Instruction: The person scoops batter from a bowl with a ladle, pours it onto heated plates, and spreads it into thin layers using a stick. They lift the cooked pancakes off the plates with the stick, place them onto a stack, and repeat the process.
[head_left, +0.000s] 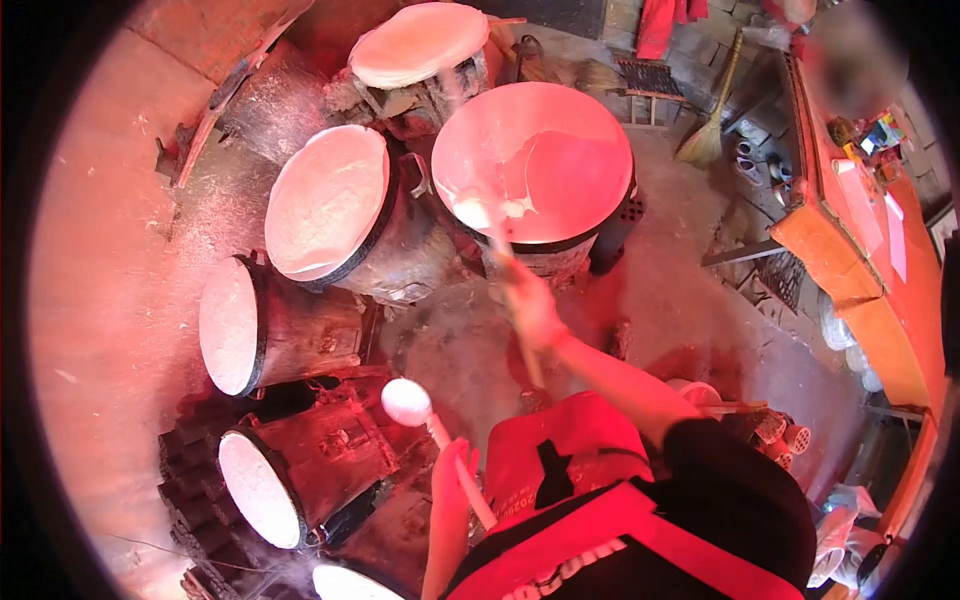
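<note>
Batter [500,205] lies pale and wet on the round cloth-topped steamer drum [560,130] at upper centre of the frame, where our right hand [530,310] grips a thin wooden stick [505,255] whose tip touches it. Our left hand [452,480], at lower centre, clasps the handle of a white round-bowled ladle [408,402]. We see four more white-topped drums [325,200] ranged along the left.

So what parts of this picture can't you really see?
- Right hand: motion-blurred in the head view; its stick's tip is lost against the white batter on the round griddle.
- Bottom griddle: cut off by the frame edge.
- Left hand: its grip on the ladle is partly hidden by the handle.
- Person at the orange counter: blurred out.
</note>
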